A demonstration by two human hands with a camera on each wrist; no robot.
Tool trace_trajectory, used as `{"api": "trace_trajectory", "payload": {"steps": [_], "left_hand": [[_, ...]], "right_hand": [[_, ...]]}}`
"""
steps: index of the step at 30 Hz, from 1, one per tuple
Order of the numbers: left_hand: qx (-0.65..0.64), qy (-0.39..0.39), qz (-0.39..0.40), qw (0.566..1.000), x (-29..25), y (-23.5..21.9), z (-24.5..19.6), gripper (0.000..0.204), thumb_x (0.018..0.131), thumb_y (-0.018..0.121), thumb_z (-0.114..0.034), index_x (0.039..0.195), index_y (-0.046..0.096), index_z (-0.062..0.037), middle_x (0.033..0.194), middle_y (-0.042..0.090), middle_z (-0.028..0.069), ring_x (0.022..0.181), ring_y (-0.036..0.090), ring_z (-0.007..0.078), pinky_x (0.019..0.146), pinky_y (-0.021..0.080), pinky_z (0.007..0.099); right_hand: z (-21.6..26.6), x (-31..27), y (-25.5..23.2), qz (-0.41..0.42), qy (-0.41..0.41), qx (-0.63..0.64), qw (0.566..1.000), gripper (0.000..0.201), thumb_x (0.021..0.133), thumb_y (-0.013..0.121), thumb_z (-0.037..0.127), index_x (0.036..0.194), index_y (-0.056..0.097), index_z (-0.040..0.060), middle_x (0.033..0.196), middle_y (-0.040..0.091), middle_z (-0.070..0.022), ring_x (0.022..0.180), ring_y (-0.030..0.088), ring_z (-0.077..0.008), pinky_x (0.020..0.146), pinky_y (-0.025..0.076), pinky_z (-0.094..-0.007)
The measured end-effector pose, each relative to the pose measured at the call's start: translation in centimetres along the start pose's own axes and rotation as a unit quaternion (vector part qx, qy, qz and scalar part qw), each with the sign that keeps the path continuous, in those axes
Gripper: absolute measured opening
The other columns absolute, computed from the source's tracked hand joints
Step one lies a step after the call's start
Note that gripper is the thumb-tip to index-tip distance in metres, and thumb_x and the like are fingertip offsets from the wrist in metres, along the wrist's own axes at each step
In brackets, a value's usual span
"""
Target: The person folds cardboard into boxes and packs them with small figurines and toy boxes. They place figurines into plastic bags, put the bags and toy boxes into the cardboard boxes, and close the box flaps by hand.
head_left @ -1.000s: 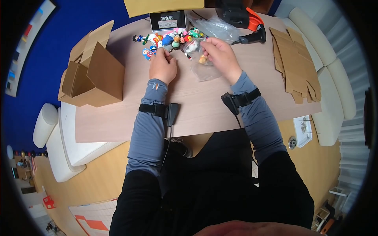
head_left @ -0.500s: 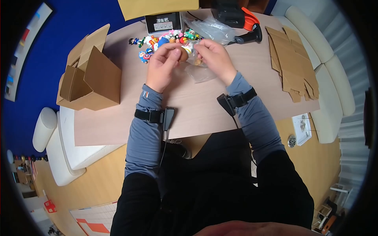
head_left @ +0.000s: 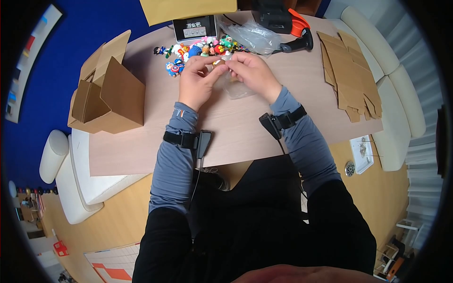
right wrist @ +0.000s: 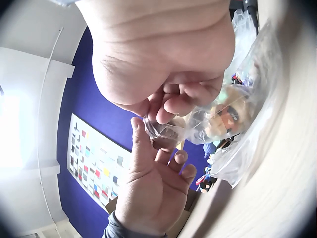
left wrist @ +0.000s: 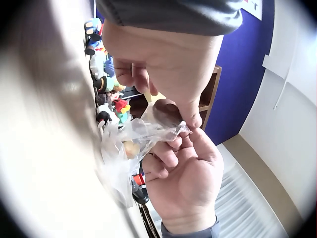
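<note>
Both hands meet at the mouth of a clear plastic bag in front of the toy pile. My left hand holds a small toy figure with a rounded brown head at the opening, its thumb reaching the bag's edge. The thumb and fingers of my right hand pinch the plastic at the mouth. Inside the bag, a toy figure with an orange-tan face shows through the film. Several colourful toy figures lie heaped just beyond the hands, including a blue one with a round shield.
An open cardboard box stands at the left of the table. Flattened cardboard lies at the right. At the back are a small screen, more crumpled clear plastic and a black handheld device.
The left hand has lifted the brown-headed figure from the pile and brought it right to the bag's mouth. The right hand has shifted slightly left with the bag, closing the gap between the hands.
</note>
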State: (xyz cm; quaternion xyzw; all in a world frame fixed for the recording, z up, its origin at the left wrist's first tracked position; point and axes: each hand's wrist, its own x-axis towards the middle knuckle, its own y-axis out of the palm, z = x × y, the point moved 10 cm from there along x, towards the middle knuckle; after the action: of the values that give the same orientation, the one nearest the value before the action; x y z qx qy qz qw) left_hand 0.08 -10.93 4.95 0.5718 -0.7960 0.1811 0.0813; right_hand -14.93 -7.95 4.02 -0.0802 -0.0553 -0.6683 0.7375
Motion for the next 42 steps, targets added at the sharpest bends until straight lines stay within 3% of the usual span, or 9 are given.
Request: {"api": "trace_trajectory", "payload": {"steps": [2,6,11,17,23,30,32,35,42], "left_hand": [[0.1,0.042,0.013,0.994,-0.1,0.3,-1.0,0.027,0.096,0.074,-0.018,0.12,0.074,-0.0058,0.108,0.064,0.0059,0.09,0.06,0.0107,0.082,0.051,0.023],[0.042,0.084,0.041,0.995,-0.1,1.4,-0.4,0.032,0.101,0.067,-0.023,0.126,0.071,-0.0039,0.115,0.061,0.0088,0.095,0.059,0.012,0.084,0.05,0.0247],[-0.071,-0.05,0.137,0.987,-0.8,3.3,0.8,0.041,0.108,0.055,-0.032,0.138,0.062,-0.0059,0.109,0.064,-0.002,0.093,0.056,0.0068,0.076,0.047,0.0216],[-0.103,-0.08,0.157,0.979,-0.9,3.5,1.0,0.039,0.105,0.06,-0.025,0.136,0.061,-0.0005,0.11,0.066,0.0001,0.094,0.058,0.0087,0.086,0.049,0.0243],[-0.103,-0.103,0.178,0.973,-0.9,3.5,2.0,0.043,0.102,0.066,-0.023,0.136,0.06,0.0009,0.111,0.066,0.0012,0.096,0.058,0.0082,0.085,0.049,0.0246],[-0.164,-0.141,0.186,0.958,-1.8,3.9,1.2,0.044,0.1,0.066,-0.015,0.139,0.054,0.0012,0.12,0.065,0.0036,0.102,0.062,0.0099,0.089,0.051,0.0268],[-0.193,-0.082,0.146,0.967,-1.1,3.3,0.5,0.04,0.097,0.066,-0.005,0.135,0.056,0.0033,0.117,0.066,0.0046,0.101,0.064,0.0099,0.09,0.053,0.0259],[-0.15,-0.079,0.113,0.979,-0.5,2.6,1.3,0.034,0.096,0.068,-0.003,0.129,0.061,0.0023,0.106,0.069,0.001,0.094,0.063,0.0069,0.08,0.05,0.0208],[-0.111,-0.094,0.075,0.987,-0.4,1.9,1.4,0.029,0.094,0.072,-0.003,0.121,0.065,0.0033,0.103,0.07,0.0008,0.091,0.063,0.0063,0.082,0.051,0.0203]], "right_hand": [[0.3,-0.1,0.5,0.018,-0.011,0.014,1.0,0.022,0.103,0.06,0.025,0.087,0.062,0.0109,0.076,0.057,0.006,0.064,0.045,-0.0007,0.058,0.037,-0.0179],[0.4,-0.3,0.1,-0.004,0.012,0.081,0.997,0.021,0.103,0.06,0.025,0.087,0.062,0.011,0.076,0.057,0.0058,0.064,0.045,-0.0009,0.058,0.038,-0.0177],[-0.2,-0.1,-0.1,0.008,0.027,0.092,0.995,0.02,0.103,0.06,0.025,0.089,0.061,0.0104,0.078,0.057,0.0053,0.066,0.047,-0.001,0.059,0.038,-0.0169],[-0.1,0.0,-0.3,0.012,0.016,0.123,0.992,0.019,0.103,0.059,0.023,0.091,0.062,0.0091,0.078,0.056,0.0053,0.066,0.046,-0.0021,0.058,0.037,-0.0175],[-0.4,0.1,-0.3,0.012,0.021,0.122,0.992,0.018,0.103,0.06,0.022,0.091,0.062,0.0091,0.077,0.056,0.0051,0.065,0.046,-0.0026,0.057,0.037,-0.018],[0.1,-0.5,-0.7,-0.004,0.054,0.206,0.977,0.016,0.103,0.059,0.024,0.096,0.06,0.0095,0.078,0.054,0.0042,0.065,0.048,-0.0044,0.058,0.038,-0.019],[0.1,-0.4,-0.6,-0.01,0.052,0.268,0.962,0.016,0.104,0.057,0.024,0.099,0.059,0.0097,0.082,0.054,0.0025,0.066,0.05,-0.0076,0.059,0.041,-0.0219],[0.2,-0.4,-0.1,0.003,0.051,0.256,0.965,0.016,0.104,0.057,0.025,0.098,0.059,0.01,0.086,0.054,0.0011,0.068,0.051,-0.01,0.06,0.042,-0.0243],[-0.6,-0.1,-0.8,-0.013,0.068,0.237,0.969,0.017,0.104,0.056,0.024,0.098,0.059,0.0088,0.087,0.053,0.0,0.071,0.051,-0.011,0.06,0.043,-0.0258]]}}
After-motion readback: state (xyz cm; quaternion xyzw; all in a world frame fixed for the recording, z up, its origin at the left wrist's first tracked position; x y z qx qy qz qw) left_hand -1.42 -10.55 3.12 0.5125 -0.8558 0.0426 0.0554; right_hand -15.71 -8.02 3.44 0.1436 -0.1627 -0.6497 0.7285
